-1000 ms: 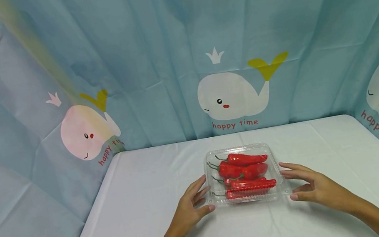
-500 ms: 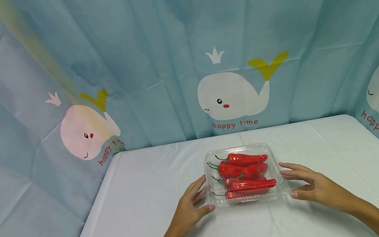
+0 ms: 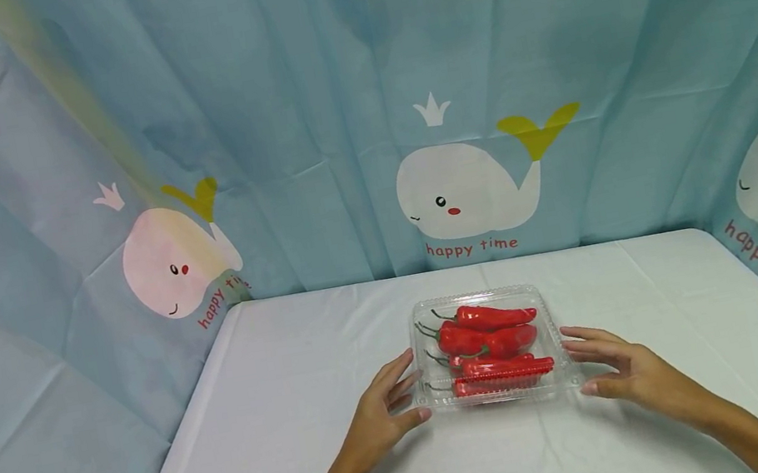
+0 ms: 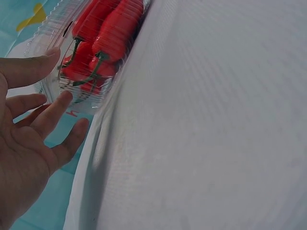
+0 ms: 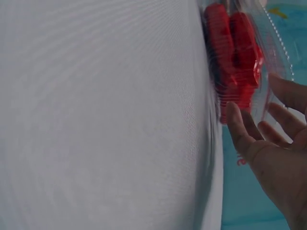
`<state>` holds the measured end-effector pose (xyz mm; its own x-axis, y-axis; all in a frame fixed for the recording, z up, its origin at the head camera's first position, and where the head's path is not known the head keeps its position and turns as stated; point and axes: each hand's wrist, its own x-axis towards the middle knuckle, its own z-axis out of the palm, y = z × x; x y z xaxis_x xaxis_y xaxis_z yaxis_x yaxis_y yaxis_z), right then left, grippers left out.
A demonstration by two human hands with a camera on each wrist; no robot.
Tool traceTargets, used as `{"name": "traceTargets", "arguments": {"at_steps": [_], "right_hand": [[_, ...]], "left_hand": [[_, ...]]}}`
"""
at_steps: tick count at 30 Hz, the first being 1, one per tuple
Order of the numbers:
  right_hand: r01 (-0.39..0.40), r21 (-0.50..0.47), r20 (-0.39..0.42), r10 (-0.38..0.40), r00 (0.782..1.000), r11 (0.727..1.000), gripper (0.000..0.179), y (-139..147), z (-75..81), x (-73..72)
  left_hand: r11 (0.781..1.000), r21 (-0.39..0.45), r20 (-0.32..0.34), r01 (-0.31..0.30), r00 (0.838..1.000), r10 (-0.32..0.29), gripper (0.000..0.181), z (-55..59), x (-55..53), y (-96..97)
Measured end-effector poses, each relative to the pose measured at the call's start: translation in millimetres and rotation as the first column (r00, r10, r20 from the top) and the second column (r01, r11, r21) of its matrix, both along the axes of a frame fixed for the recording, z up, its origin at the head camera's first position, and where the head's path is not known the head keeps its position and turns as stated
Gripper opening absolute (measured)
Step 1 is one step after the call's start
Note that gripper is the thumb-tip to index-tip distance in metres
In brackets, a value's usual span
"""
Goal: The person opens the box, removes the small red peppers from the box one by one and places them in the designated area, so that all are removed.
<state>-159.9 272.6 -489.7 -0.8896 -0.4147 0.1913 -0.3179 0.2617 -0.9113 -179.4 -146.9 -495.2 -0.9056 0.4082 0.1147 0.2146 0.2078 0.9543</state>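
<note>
There's the clear box (image 3: 499,398), red peppers (image 3: 493,343) inside, between your left hand (image 3: 372,424) and right hand (image 3: 632,374), fingers loosely spread beside it, gripping nothing.

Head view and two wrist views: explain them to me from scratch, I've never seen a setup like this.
There is no machine here, just a person's two bare hands. The head picture comes from a camera worn on the head, looking forward and down. The other two come from cameras on each wrist, so they look tilted. On the white surface lies a clear plastic box with red peppers inside. The left hand and right hand flank it, fingers spread. Neither grips it; whether fingertips touch it is hard to tell. Behind hangs a blue curtain with whales.
</note>
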Motion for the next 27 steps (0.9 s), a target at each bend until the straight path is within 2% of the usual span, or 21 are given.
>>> {"name": "traceTargets", "arguments": {"at_steps": [10, 13, 15, 18, 21, 27], "right_hand": [[0.019, -0.019, -0.01, -0.019, 1.0, 1.0, 0.057, -5.5, 2.1, 2.0], [0.042, -0.02, 0.036, -0.041, 0.999, 0.999, 0.058, -5.0, 2.8, 1.8], [0.06, -0.03, 0.097, -0.057, 0.994, 0.998, 0.059, -4.2, 3.8, 1.5], [0.082, -0.067, 0.228, -0.064, 0.972, 0.994, 0.061, -3.4, 5.2, 1.2], [0.076, -0.135, 0.311, -0.03, 0.95, 0.988, 0.062, -2.9, 5.0, 0.6], [0.019, -0.211, 0.328, 0.052, 0.943, 0.977, 0.063, -1.2, 1.9, -1.6]], "left_hand": [[1.0, 0.002, 0.007, -0.01, 1.0, 0.01, 0.087, 0.3, -0.5, 1.2], [1.0, -0.002, 0.006, -0.011, 1.0, 0.011, 0.087, 0.5, -0.4, 1.5], [1.0, -0.005, 0.003, -0.012, 1.0, 0.012, 0.086, 0.7, -0.3, 1.6], [1.0, -0.004, 0.0, -0.014, 1.0, 0.014, 0.086, 0.2, 0.0, 1.5], [1.0, 0.006, 0.002, -0.015, 1.0, 0.015, 0.086, 0.0, 0.0, 1.9], [1.0, 0.024, 0.0, -0.015, 1.0, 0.015, 0.086, -0.1, -0.2, 2.4]]}}
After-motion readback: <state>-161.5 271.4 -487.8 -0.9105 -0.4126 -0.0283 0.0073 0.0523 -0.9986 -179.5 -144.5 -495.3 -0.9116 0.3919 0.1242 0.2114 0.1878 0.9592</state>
